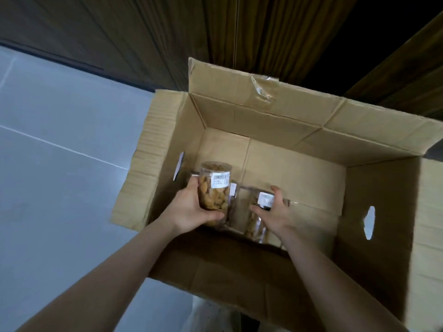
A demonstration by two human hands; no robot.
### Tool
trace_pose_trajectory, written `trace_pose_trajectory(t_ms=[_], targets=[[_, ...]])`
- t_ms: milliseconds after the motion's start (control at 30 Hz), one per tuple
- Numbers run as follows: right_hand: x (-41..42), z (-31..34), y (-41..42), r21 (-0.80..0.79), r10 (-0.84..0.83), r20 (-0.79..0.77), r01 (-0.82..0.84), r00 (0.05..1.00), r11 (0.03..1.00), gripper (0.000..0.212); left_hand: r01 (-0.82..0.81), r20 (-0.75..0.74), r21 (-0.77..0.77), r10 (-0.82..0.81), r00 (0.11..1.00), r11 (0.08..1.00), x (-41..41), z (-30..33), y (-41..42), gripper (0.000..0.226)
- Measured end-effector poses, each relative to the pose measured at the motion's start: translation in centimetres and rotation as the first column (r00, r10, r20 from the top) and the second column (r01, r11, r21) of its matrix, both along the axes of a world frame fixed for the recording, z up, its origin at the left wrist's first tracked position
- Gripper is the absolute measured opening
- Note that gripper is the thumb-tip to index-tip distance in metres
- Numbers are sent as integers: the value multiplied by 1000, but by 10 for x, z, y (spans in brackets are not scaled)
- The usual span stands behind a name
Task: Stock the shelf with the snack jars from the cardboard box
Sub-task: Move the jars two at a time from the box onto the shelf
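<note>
Standing open on the pale floor [60, 164], the cardboard box [275, 116] is seen from above. A clear snack jar [214, 190] is gripped upright by the left hand [191, 209] near the box's left wall. A second jar [257, 219], lying blurred on the box bottom, is reached by the right hand [275, 212], fingers spread, not closed round it.

I can't make out the jar [257, 219] under my right hand [275, 213]: it is motion-blurred, its label unreadable, and I can't tell whether my fingers touch it. The cardboard box [275, 121] runs off the right edge. Behind the jar in my left hand [191, 207], another is mostly hidden.
</note>
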State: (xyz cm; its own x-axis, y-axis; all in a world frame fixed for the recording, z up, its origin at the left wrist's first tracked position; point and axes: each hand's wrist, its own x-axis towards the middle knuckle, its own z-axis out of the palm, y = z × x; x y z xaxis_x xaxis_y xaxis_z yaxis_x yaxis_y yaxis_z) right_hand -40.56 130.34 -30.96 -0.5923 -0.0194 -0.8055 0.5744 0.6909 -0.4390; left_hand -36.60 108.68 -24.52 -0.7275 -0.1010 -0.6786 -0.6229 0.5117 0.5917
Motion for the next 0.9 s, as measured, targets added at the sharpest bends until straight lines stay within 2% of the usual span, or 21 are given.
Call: trace_pose_trajectory(t_ms=[100,200,333,467,600,767,900], targets=[[0,4,-5,44,24,-36,-23,999,999,71,-8,2,1,8,1000,1000,-4,5,0,82],[-5,52,3,56,114,-81,-110,990,992,63,-61,-14,-27,60,998,998,-7,42,-1,74],[-27,161,11,40,192,-148,-188,970,981,58,-73,-50,-26,72,996,997,-10,133,-2,70],[-51,298,-7,-10,265,-194,-272,945,962,56,-101,-56,-12,100,993,995,-4,252,-9,78],[-59,426,-33,-71,359,-225,-383,906,921,54,-221,-100,11,221,970,975,13,368,-15,75],[-46,524,-60,-129,482,-308,-537,821,833,54,-385,-166,-1,379,910,923,45,463,-23,75],[-24,574,-68,-154,555,-341,-627,759,764,55,-508,-237,-41,486,841,860,90,517,-20,73]])
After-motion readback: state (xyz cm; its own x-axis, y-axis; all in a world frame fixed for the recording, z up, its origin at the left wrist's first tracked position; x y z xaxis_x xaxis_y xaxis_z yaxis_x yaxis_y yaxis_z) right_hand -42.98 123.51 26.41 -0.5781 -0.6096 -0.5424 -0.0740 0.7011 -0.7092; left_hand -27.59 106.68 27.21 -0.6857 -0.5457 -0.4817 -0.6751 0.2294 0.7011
